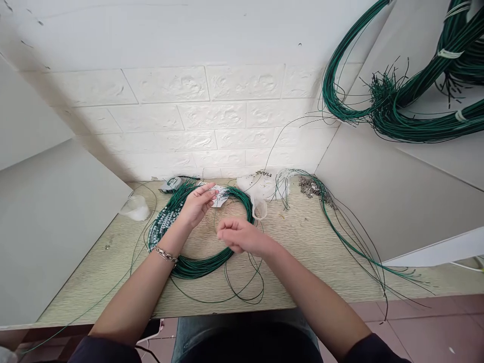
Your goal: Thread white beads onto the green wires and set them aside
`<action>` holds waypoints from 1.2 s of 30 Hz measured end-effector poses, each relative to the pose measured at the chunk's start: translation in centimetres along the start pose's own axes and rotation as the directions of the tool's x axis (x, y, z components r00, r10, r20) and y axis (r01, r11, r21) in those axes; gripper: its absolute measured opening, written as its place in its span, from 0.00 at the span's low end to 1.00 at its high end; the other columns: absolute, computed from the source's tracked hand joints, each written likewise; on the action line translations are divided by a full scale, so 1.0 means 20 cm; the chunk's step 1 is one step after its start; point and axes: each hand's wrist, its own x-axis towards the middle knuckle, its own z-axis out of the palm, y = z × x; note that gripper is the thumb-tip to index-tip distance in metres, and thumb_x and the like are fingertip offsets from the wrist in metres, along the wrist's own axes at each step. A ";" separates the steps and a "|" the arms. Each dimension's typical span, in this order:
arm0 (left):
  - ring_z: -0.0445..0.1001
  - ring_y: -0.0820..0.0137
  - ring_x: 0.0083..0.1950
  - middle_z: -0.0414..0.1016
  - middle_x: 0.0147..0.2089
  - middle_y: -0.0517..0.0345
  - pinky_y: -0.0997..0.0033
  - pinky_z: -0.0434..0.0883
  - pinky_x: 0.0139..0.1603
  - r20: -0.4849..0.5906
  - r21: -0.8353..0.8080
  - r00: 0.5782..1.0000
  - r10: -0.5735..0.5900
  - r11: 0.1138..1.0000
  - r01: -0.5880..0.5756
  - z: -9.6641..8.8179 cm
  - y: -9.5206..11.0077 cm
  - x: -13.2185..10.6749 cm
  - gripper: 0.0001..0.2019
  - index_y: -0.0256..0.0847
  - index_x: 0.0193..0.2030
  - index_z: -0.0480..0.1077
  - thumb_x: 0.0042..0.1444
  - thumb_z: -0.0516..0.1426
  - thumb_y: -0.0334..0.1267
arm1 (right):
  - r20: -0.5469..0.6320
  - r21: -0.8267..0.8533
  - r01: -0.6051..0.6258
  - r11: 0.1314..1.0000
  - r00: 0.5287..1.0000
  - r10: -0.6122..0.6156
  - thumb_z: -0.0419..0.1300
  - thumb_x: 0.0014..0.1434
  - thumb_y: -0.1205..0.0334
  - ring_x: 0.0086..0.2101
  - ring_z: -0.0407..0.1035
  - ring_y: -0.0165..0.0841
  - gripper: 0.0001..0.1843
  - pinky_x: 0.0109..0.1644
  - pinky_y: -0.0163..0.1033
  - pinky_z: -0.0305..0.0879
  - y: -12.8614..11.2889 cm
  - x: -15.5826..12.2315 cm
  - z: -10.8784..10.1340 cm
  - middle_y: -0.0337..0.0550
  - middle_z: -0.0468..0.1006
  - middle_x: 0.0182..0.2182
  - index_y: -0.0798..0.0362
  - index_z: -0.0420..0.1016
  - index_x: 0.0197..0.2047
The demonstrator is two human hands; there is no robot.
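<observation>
A coil of green wire point(200, 264) lies on the wooden table point(302, 252), strung with pale beads point(162, 224) along its left side. My left hand point(197, 202) hovers over the coil's far left part, fingers partly curled, fingertips near a small white card point(220, 195). My right hand point(236, 235) is over the middle of the coil, fingers pinched together; a thin wire seems to run from them, though what they hold is too small to name. A bracelet point(165, 254) is on my left wrist.
A clear plastic cup point(135, 206) stands at the left. A white plastic bag point(260, 189) and a pile of small metal pieces point(312, 186) lie at the back. Loose green wires point(355, 242) trail right. Green wire bundles point(408, 108) hang on the right wall.
</observation>
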 end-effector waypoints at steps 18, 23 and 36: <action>0.67 0.72 0.26 0.72 0.22 0.59 0.73 0.61 0.30 0.443 0.788 0.891 0.100 0.431 -0.440 0.60 -0.18 0.49 0.02 0.39 0.21 0.73 0.39 0.59 0.33 | 0.544 -0.303 -0.145 0.942 0.785 0.296 0.53 0.51 0.66 0.15 0.45 0.18 0.04 0.16 0.26 0.40 -0.05 -0.05 -0.03 0.27 0.55 0.14 0.58 0.65 0.28; 0.68 0.71 0.27 0.72 0.23 0.59 0.73 0.62 0.33 0.412 0.801 0.902 0.127 0.422 -0.425 0.52 -0.08 0.44 0.09 0.39 0.31 0.75 0.45 0.55 0.39 | 0.506 -0.234 -0.183 0.955 0.816 0.280 0.54 0.50 0.65 0.15 0.45 0.17 0.04 0.16 0.26 0.39 -0.05 -0.05 -0.04 0.28 0.56 0.15 0.58 0.66 0.28; 0.69 0.73 0.32 0.73 0.41 0.47 0.77 0.63 0.26 0.227 0.123 0.958 -0.173 0.981 0.148 0.12 0.06 -0.10 0.17 0.35 0.41 0.71 0.50 0.50 0.44 | -0.212 0.339 0.134 0.931 0.975 -0.063 0.58 0.49 0.51 0.11 0.40 0.18 0.15 0.12 0.25 0.35 0.03 0.04 -0.04 0.26 0.53 0.14 0.52 0.60 0.30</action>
